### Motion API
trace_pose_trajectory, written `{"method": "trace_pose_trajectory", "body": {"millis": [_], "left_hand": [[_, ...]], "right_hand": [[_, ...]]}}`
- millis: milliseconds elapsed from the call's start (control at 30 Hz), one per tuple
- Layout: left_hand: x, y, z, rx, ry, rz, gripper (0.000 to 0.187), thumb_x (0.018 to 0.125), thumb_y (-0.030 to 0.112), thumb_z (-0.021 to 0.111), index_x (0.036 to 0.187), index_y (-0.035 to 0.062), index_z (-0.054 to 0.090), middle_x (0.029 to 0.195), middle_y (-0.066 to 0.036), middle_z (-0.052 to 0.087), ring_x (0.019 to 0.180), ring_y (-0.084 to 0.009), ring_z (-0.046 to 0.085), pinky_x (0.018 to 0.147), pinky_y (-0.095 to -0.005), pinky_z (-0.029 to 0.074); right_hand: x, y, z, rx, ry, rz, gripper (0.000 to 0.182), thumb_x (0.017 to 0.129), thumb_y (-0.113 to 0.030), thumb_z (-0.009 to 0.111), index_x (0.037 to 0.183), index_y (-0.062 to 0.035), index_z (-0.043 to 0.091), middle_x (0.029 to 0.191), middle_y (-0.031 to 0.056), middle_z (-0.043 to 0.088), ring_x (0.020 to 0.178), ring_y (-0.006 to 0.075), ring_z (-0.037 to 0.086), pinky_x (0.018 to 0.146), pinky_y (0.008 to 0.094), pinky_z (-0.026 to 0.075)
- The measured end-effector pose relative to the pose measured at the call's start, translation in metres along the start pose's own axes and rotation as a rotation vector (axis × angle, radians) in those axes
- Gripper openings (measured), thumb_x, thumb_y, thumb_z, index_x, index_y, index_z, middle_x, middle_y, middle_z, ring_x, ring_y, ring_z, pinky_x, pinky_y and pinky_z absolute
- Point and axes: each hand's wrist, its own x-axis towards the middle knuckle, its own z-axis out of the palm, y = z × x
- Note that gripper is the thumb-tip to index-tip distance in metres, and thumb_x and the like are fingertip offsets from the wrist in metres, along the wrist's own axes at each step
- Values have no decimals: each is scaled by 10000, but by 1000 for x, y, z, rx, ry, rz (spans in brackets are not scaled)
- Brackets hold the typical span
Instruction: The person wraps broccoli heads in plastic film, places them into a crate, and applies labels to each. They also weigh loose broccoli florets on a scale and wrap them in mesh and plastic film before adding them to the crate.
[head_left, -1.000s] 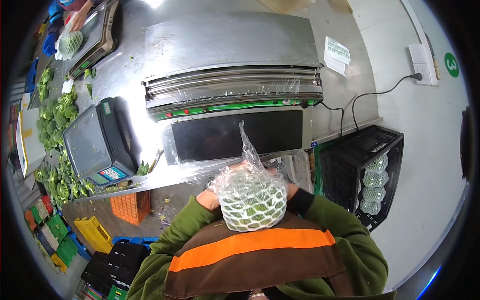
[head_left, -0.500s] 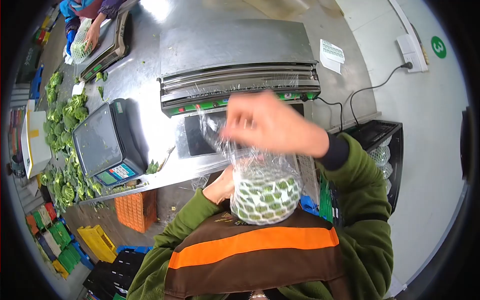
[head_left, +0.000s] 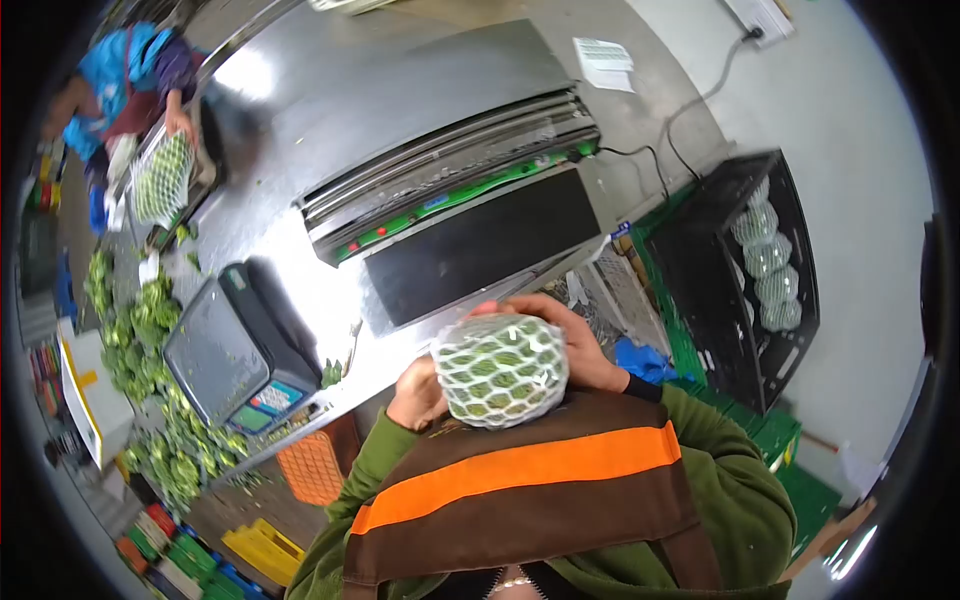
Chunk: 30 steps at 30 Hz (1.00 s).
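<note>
A wrapped broccoli head in white foam netting and clear film (head_left: pixel 502 370) is held against the front of my brown apron. My left hand (head_left: pixel 417 392) grips its left side. My right hand (head_left: pixel 570 340) curls round its far right side, with part of the fingers behind the bundle. Beyond my hands stands a film sealing machine (head_left: pixel 450 175) with a green front strip and a dark plate (head_left: pixel 485 245) before it.
A weighing scale (head_left: pixel 225 350) sits left, beside loose broccoli (head_left: pixel 135 330). A black crate (head_left: pixel 770 280) with netted bundles is at the right. At the far left, a co-worker's hand (head_left: pixel 178 118) touches another netted bundle (head_left: pixel 163 180). An orange crate (head_left: pixel 312 468) stands below the table edge.
My right hand has come down from the loose film above the bundle to its right side. The film's loose top is no longer raised. The view has turned and shifted right.
</note>
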Motion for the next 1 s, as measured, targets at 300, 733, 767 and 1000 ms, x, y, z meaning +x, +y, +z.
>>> {"method": "trace_pose_trajectory", "body": {"millis": [300,733,767,1000], "left_hand": [[89,-43,47,678,179,71,768,998,608,320,1468,2,280,1417,-140,454,1283,-260,481,1067,-405,397],[278,-258,198,1121,-582,-201,471,976,73,561,1423,38,417,1350,-120,536,1226,-219,532,991,-349,457],[285,-263,191,1117,-586,-221,471,976,73,561,1423,38,417,1350,-120,536,1226,-219,532,991,-349,457],[299,-267,169,1128,-315,-249,197,986,61,559,1177,27,597,1080,-40,649,991,-108,609,839,-257,490]], "right_hand": [[-67,-23,-35,-309,319,-275,1104,726,-238,848,1520,20,125,1538,191,267,1424,248,275,1176,375,208],[-312,-92,-277,-631,1609,-504,1030,659,-360,885,1432,34,330,1340,185,510,1226,257,514,1039,358,413],[-337,-90,-299,-524,1642,-422,1000,686,-371,872,1424,36,334,1331,183,516,1207,249,527,1013,348,439],[-406,-14,-425,97,1394,268,1022,750,-525,779,1447,47,297,1375,216,468,1183,322,557,917,484,520]]}}
